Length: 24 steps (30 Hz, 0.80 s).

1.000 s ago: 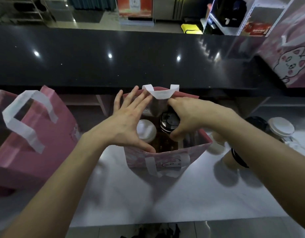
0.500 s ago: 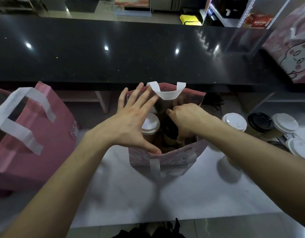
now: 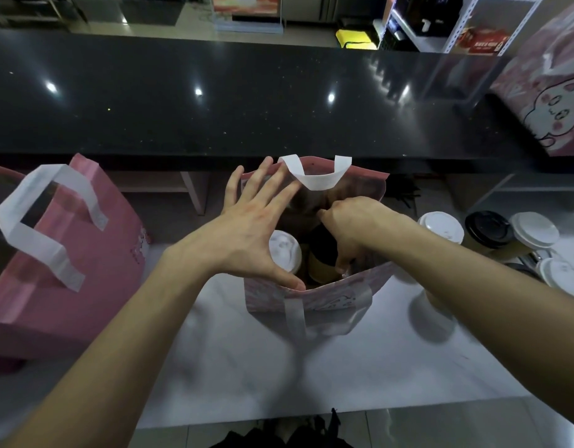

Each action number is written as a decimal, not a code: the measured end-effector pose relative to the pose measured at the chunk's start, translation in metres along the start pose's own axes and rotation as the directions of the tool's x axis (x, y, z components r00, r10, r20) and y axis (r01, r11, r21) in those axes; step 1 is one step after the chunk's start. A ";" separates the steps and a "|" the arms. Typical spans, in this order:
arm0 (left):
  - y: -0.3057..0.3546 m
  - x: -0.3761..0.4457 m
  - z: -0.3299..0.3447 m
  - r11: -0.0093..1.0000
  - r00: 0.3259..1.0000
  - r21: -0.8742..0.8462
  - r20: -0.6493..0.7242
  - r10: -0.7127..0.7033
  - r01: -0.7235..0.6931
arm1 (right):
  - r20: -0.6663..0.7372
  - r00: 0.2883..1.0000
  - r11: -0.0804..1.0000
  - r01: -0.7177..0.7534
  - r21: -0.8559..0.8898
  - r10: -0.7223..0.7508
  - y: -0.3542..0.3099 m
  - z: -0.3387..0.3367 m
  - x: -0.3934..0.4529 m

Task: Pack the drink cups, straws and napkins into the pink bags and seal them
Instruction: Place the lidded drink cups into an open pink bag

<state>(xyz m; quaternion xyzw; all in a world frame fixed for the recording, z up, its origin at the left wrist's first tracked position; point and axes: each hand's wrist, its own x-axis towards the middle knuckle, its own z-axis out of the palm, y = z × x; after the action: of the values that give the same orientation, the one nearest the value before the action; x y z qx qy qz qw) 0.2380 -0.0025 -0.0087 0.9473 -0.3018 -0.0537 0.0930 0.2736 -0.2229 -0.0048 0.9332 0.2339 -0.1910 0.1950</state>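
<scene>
- Pink, with a white paper handle, a large bag (image 3: 62, 253) stands at the far left on the white worktop (image 3: 279, 367), well apart from both hands.
- Next comes the left hand (image 3: 250, 234), spread wide with straight fingers; its thumb presses on the near rim of the small pink bag (image 3: 314, 299) and the fingertips reach the far rim beside the white handle (image 3: 314, 176), so the mouth is held open.
- Inside this bag, just under the left palm, a cup with a white lid (image 3: 284, 250) stands upright.
- Beside it, a cup with a dark lid (image 3: 321, 250) is also inside the bag; the right hand (image 3: 353, 227) is curled round its top, fingers pointing down into the bag.
- To the right of the bag, more cups wait on the worktop: a white-lidded cup (image 3: 440, 226) nearest, then a black-lidded cup (image 3: 487, 227), then other white-lidded ones.
- At the far right, another pink bag with a cartoon animal (image 3: 550, 101) rests on the black counter (image 3: 214, 101).
</scene>
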 end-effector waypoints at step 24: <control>0.070 0.025 -0.069 0.991 0.947 -0.134 -0.315 -0.064 0.023 | -0.436 0.837 0.698 0.094 0.710 0.330 0.082 -0.002 -0.139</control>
<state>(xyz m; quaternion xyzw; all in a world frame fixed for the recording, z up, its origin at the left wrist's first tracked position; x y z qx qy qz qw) 0.2299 -0.0626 0.0721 0.9419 -0.2577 0.0787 0.2003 0.2027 -0.3385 0.0815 0.9633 0.1240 0.0145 -0.2377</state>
